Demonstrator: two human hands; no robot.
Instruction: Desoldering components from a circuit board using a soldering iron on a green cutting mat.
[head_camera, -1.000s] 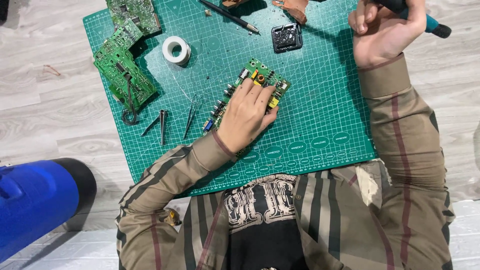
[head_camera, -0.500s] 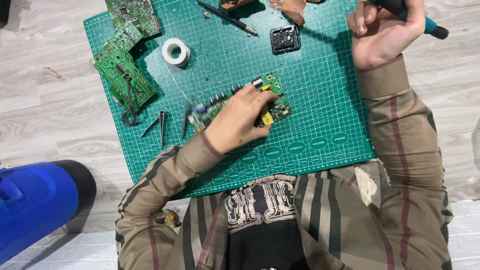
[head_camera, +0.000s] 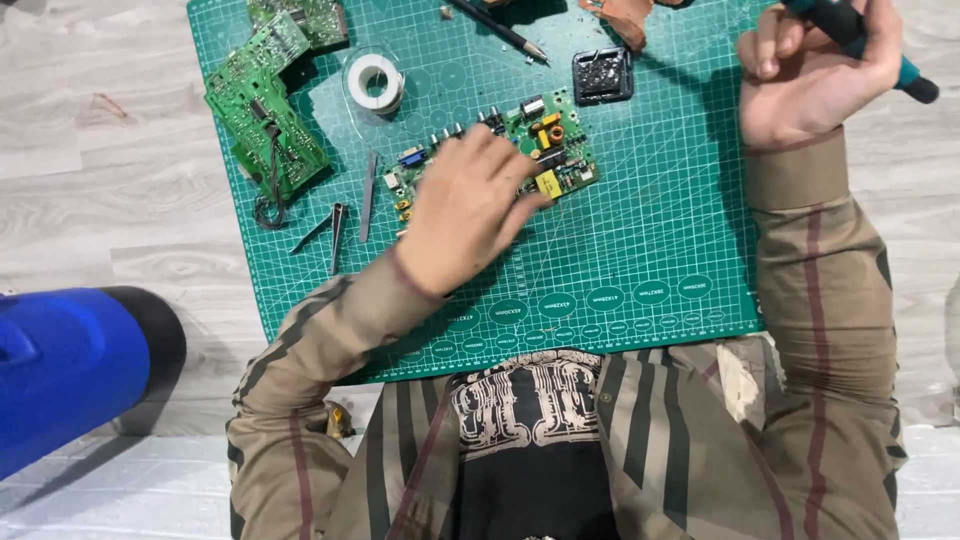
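My left hand (head_camera: 468, 205) lies flat on a green circuit board (head_camera: 545, 145) with yellow and orange parts, in the middle of the green cutting mat (head_camera: 640, 250). The fingers cover the board's left half and press on it. My right hand (head_camera: 810, 75) is raised at the mat's far right corner, closed around a soldering iron with a teal and black handle (head_camera: 905, 75). Its tip is out of view.
Two more green circuit boards (head_camera: 262, 110) lie at the mat's far left, next to a solder spool (head_camera: 374, 80). Tweezers (head_camera: 335, 232) and a thin metal tool (head_camera: 367, 195) lie left of my hand. A black square holder (head_camera: 602, 76) and a pen-like tool (head_camera: 500, 30) sit at the back. A blue cylinder (head_camera: 70, 365) lies on the floor, left.
The circuit board has been turned under my left hand and now lies more lengthwise, reaching further left. My right hand has stayed raised with the soldering iron.
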